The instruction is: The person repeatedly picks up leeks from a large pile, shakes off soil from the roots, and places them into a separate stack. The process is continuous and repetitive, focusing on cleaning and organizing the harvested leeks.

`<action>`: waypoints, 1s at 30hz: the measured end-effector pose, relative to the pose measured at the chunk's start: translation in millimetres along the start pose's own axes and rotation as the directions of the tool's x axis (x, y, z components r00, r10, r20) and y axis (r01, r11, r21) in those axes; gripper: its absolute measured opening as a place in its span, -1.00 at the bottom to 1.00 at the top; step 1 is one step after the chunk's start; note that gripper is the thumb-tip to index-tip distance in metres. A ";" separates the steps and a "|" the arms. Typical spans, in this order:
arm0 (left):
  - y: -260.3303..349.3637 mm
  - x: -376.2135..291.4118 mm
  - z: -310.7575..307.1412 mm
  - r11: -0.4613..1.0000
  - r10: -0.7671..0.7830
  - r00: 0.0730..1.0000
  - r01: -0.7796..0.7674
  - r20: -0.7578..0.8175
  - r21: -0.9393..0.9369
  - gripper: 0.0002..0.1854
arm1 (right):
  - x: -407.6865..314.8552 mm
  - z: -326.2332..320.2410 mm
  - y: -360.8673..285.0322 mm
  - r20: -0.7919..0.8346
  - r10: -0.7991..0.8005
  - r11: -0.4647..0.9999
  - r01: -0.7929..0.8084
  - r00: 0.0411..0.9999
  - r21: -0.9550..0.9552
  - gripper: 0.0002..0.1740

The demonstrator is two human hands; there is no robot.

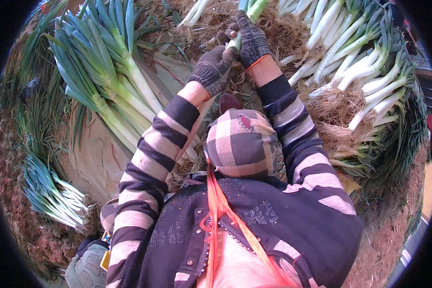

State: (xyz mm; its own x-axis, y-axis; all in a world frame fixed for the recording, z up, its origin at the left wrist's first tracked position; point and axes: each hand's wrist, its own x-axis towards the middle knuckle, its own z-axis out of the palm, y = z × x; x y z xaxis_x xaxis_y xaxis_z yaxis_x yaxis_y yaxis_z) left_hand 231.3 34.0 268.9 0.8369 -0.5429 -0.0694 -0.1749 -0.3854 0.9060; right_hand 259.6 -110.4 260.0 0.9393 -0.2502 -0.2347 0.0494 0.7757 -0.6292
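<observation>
At the top middle, both my hands, in dark knit gloves, hold one leek (234,41). My left hand (216,66) is on the left and my right hand (252,39) on the right, close together. My right hand grips the stalk, and the green part (256,10) sticks out above it. The fingers of my left hand close around its pale part; its lower end is hidden or blurred. Large trimmed leeks (129,90) lie in a pile left of my forearm. To the right, untrimmed leeks (360,68) with bushy brown roots (340,104) are heaped.
A bundle of thinner leeks or green onions (55,194) lies on soil at the lower left. Loose leaves and roots litter the ground around a brown sheet (93,154). A dark shoe (229,102) shows below my hands. Part of another person (88,264) is at the bottom left.
</observation>
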 end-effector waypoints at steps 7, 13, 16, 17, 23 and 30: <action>-50.7 -93.0 -30.1 0.879 -0.323 0.916 0.384 0.239 -0.282 -0.66 | 2.1 -14.6 17.0 -0.010 0.008 0.999 -0.008 1.000 -0.038 -0.72; -33.7 -181.3 -51.8 0.877 -0.474 0.879 0.477 0.052 -0.057 -0.70 | 2.5 -19.1 12.8 0.062 0.085 0.990 -0.077 0.994 -0.118 -0.75; -42.0 -220.5 -58.1 0.798 -0.405 0.908 0.296 0.104 0.526 -0.60 | 0.3 -18.2 4.4 0.101 0.090 0.988 -0.075 0.991 -0.137 -0.76; -39.7 -236.3 -58.6 0.638 -0.543 0.812 0.231 0.216 0.735 -0.63 | 1.6 -15.0 0.3 0.125 0.091 0.988 -0.075 0.988 -0.133 -0.76; -16.6 -339.1 -124.0 0.293 -0.651 0.756 0.328 -0.064 0.898 -0.81 | 19.9 20.3 -29.8 0.299 0.060 0.996 -0.037 0.952 -0.085 -0.78; 39.7 -471.7 -293.4 -0.257 -0.530 0.190 0.893 -0.827 0.370 -0.29 | 13.5 60.2 -10.1 0.406 0.123 0.992 -0.106 0.906 -0.064 -0.80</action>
State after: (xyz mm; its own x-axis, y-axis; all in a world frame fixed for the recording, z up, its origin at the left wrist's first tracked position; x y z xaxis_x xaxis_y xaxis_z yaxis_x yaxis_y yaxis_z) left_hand -18.2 493.7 460.1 0.6802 0.7179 -0.1481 0.6003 -0.6616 -0.4494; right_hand 292.2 -86.8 307.9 0.9945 0.1043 0.0107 -0.0727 0.7589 -0.6471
